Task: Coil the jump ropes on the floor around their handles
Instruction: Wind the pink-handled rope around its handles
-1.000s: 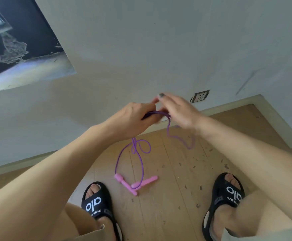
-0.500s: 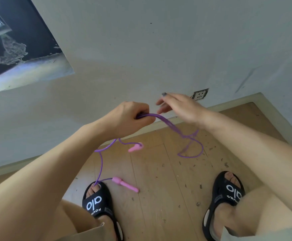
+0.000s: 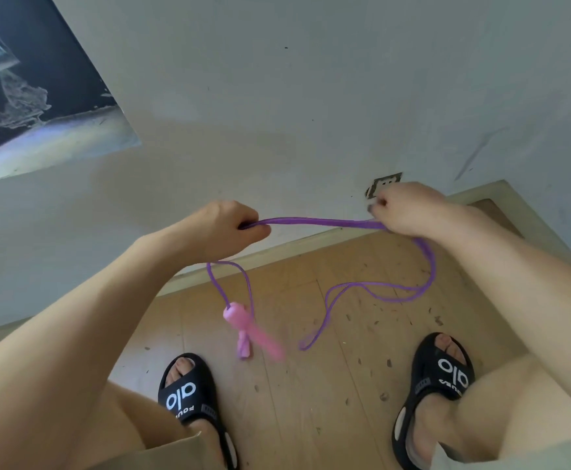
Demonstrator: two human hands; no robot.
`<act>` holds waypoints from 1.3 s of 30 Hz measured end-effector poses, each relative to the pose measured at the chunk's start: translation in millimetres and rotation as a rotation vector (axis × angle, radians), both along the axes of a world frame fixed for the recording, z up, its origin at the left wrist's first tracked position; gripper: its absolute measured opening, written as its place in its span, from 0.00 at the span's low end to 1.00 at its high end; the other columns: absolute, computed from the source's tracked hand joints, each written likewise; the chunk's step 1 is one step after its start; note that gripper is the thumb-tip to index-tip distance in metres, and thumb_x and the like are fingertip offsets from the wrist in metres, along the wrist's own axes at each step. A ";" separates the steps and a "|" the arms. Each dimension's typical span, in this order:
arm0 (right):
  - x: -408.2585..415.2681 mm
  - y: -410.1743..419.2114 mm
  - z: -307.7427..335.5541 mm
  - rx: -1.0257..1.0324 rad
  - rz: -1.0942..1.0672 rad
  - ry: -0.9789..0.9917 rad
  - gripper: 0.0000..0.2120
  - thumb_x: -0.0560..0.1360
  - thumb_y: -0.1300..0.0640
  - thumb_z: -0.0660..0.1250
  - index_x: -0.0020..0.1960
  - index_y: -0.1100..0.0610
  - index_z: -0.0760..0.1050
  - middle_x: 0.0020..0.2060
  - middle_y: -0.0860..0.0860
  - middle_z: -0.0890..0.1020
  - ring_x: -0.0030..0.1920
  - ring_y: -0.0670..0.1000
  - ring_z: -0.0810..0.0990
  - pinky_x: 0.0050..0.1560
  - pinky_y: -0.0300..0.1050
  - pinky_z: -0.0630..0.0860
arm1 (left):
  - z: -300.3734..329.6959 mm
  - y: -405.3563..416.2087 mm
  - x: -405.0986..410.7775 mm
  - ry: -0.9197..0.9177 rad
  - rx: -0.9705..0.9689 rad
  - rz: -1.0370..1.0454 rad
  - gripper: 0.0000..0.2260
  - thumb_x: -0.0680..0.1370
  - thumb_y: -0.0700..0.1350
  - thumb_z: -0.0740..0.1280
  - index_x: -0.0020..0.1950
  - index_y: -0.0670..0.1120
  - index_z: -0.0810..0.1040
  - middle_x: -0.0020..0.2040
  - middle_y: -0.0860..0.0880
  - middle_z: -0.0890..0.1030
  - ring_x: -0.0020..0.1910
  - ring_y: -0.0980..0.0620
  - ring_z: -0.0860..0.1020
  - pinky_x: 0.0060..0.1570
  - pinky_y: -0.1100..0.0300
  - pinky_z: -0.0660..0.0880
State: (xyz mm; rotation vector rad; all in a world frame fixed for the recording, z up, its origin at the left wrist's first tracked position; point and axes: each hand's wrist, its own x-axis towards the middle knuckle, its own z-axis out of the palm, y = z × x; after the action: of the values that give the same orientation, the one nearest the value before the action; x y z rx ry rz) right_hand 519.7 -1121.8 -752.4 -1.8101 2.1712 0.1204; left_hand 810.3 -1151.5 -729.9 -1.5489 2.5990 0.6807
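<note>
both hands' [image 3: 224, 228] [image 3: 404, 208] fingers grip the purple rope [image 3: 314, 222] above black "alo" sandals [image 3: 184, 391].

Our hands have drawn apart: the right hand [image 3: 409, 208] has swung out toward the wall socket [image 3: 384, 183], pulling the rope [image 3: 314, 221] taut from the left hand [image 3: 230, 228]. Both pink handles [image 3: 243, 329] now dangle together off the floor, blurred.
</note>
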 end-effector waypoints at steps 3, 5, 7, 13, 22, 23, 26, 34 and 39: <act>46.7 12.4 6.0 0.078 -0.024 -0.748 0.18 0.85 0.48 0.52 0.60 0.57 0.76 0.55 0.53 0.82 0.56 0.53 0.79 0.52 0.44 0.71 | 2.2 9.9 -14.7 0.180 -0.052 -0.085 0.20 0.81 0.52 0.63 0.34 0.42 0.65 0.27 0.51 0.63 0.27 0.53 0.60 0.28 0.61 0.59; 76.7 21.6 12.1 0.098 -0.042 -1.113 0.22 0.85 0.48 0.50 0.56 0.61 0.77 0.46 0.56 0.84 0.48 0.53 0.82 0.52 0.42 0.74 | 2.3 16.0 -23.8 0.241 -0.080 -0.174 0.17 0.80 0.52 0.64 0.35 0.45 0.73 0.27 0.51 0.69 0.28 0.53 0.64 0.29 0.63 0.61; 89.0 28.7 12.3 0.055 0.039 -1.085 0.22 0.85 0.47 0.52 0.44 0.59 0.77 0.30 0.51 0.77 0.31 0.50 0.75 0.38 0.43 0.73 | 2.5 18.1 -27.9 0.282 -0.084 -0.210 0.10 0.79 0.51 0.65 0.41 0.50 0.81 0.30 0.51 0.75 0.29 0.54 0.68 0.32 0.63 0.65; 51.4 17.3 29.0 -0.141 0.203 -0.595 0.22 0.81 0.43 0.60 0.34 0.55 0.73 0.25 0.49 0.67 0.25 0.47 0.63 0.29 0.40 0.60 | 2.8 10.3 -18.6 0.112 -0.116 -0.063 0.19 0.78 0.52 0.66 0.32 0.46 0.64 0.27 0.49 0.68 0.27 0.52 0.64 0.30 0.57 0.62; 37.5 12.0 22.2 0.019 0.008 -0.613 0.13 0.82 0.54 0.56 0.48 0.57 0.77 0.47 0.56 0.83 0.49 0.56 0.80 0.54 0.49 0.75 | 2.8 13.8 -21.5 0.180 -0.124 -0.035 0.18 0.80 0.50 0.63 0.33 0.43 0.65 0.27 0.50 0.66 0.27 0.52 0.62 0.30 0.57 0.61; 49.6 17.7 21.9 0.048 0.001 -0.770 0.14 0.82 0.55 0.55 0.49 0.59 0.77 0.47 0.57 0.83 0.50 0.56 0.81 0.56 0.48 0.76 | 1.9 16.0 -24.4 0.210 -0.131 -0.066 0.18 0.80 0.49 0.63 0.34 0.43 0.65 0.26 0.50 0.65 0.27 0.52 0.62 0.29 0.58 0.60; 80.2 32.1 20.9 0.070 0.007 -1.064 0.16 0.84 0.53 0.55 0.43 0.59 0.75 0.35 0.56 0.77 0.36 0.53 0.77 0.42 0.45 0.75 | -0.9 22.6 -30.6 0.247 -0.124 -0.146 0.16 0.80 0.51 0.64 0.37 0.43 0.73 0.27 0.50 0.69 0.27 0.53 0.64 0.29 0.61 0.62; 52.1 23.7 38.1 -0.019 0.097 -0.886 0.12 0.78 0.49 0.68 0.41 0.56 0.78 0.30 0.47 0.75 0.32 0.47 0.72 0.34 0.37 0.71 | 2.4 9.1 -14.0 0.060 -0.221 -0.158 0.20 0.81 0.55 0.61 0.34 0.45 0.64 0.26 0.50 0.66 0.26 0.50 0.64 0.29 0.55 0.62; 34.2 15.6 41.4 -0.012 0.031 -0.933 0.11 0.77 0.53 0.70 0.38 0.56 0.79 0.34 0.53 0.81 0.35 0.50 0.78 0.44 0.49 0.74 | 5.2 2.0 -6.1 0.023 -0.219 -0.109 0.18 0.82 0.57 0.59 0.37 0.49 0.68 0.28 0.50 0.74 0.30 0.51 0.76 0.32 0.55 0.71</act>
State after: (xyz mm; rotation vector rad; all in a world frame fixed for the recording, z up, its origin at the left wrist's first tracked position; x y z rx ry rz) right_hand 553.9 -1106.2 -711.0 -1.4557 1.4618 -0.6074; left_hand 804.2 -1149.5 -724.7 -1.4426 2.8321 0.4208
